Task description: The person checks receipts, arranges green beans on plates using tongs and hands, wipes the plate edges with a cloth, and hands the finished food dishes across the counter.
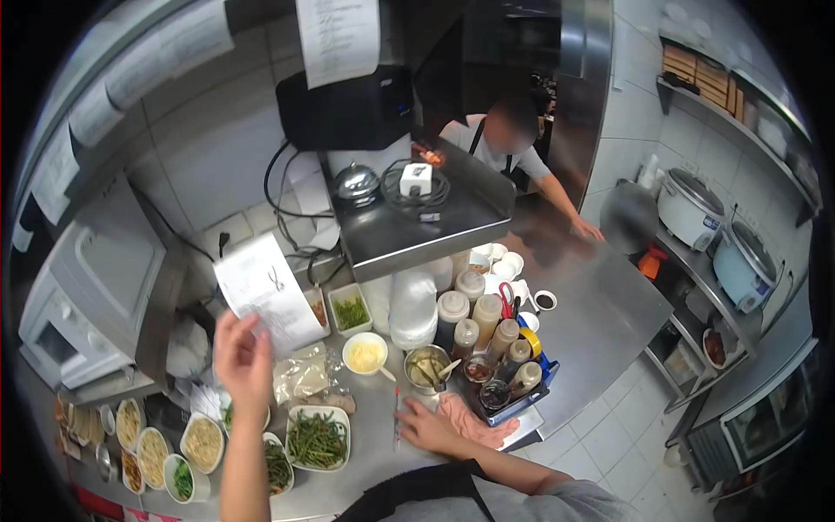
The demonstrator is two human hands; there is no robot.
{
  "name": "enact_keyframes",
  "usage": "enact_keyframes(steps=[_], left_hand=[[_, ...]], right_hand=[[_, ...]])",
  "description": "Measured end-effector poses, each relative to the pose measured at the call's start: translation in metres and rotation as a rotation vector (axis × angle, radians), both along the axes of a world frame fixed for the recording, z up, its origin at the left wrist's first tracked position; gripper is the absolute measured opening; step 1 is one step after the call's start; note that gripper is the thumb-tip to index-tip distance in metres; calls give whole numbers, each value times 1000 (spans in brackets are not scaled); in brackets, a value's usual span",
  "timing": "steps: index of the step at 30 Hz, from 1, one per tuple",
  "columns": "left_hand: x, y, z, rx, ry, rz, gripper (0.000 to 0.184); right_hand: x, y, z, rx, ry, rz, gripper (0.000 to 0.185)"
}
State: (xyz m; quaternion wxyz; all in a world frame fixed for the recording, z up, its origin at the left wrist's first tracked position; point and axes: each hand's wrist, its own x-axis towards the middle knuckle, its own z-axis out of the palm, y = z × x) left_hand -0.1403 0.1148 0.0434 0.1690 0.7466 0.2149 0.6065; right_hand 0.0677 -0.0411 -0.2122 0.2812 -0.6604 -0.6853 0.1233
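My left hand (pixel 243 361) is raised at left, with its fingers closed at the lower left edge of a printed paper slip (pixel 271 291). A dark mark shows on the slip. My right hand (pixel 426 428) lies on the steel counter (pixel 365 435), fingers apart, beside a thin red-tipped pen (pixel 398 407). Just behind that hand are a metal pot (pixel 426 367) with utensils and a white bowl (pixel 365 354) of yellow food. A pink cloth (pixel 470 422) lies to its right. Between my hands, a white tray (pixel 318 438) holds green beans.
Several bowls of food, one with noodles (pixel 203 444), stand at the lower left. Sauce bottles (pixel 485 322) crowd a blue caddy (pixel 548 370) at centre right. A raised steel shelf (pixel 435 235) overhangs the counter. Across it, a co-worker (pixel 504 139) reaches one arm over the far counter.
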Motion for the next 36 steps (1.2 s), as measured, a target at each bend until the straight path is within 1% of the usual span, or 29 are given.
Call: enact_keyframes(steps=[2,4,6,7,10,12,13,15,18,21,24,25,28,31,34,36], left_hand=[[18,5,49,64,-103,-26,24],[31,9,95,167,-99,-51,28],[43,13,137,228,-101,-25,30],[50,18,155,249,-141,-89,30],[62,40,195,314,-193,-161,31],[71,61,213,395,-257,-296,33],[71,64,221,367,-253,-295,33],[72,69,232,298,-242,-307,34],[77,81,240,291,-178,-369,34],[83,85,252,353,-151,-343,38],[86,82,261,143,-143,-312,42],[86,83,263,103,-145,-322,45],[86,76,261,23,-137,-346,45],[85,72,264,59,-120,-376,47],[79,61,271,38,-17,-307,51],[76,57,269,-3,10,-306,54]], right_hand=[[-5,-2,8,-87,-45,69,42],[-7,-4,13,-62,-62,66,41],[-6,-8,7,-38,-54,45,40],[-4,-8,-1,-18,-42,49,40],[-3,-4,-5,38,-34,59,39],[-2,-4,-10,47,-17,68,40],[-1,-4,-8,44,-4,56,41],[-1,-5,-2,20,-23,57,41],[-1,-6,0,22,-30,59,40],[-1,-5,-2,37,-35,62,40],[0,-4,-1,45,-27,73,38],[0,-4,-1,47,-22,76,38],[1,-4,-2,81,-15,75,37],[1,-4,-3,99,-16,76,38],[2,-4,-1,90,-15,95,39],[2,-3,0,87,-20,91,39]])
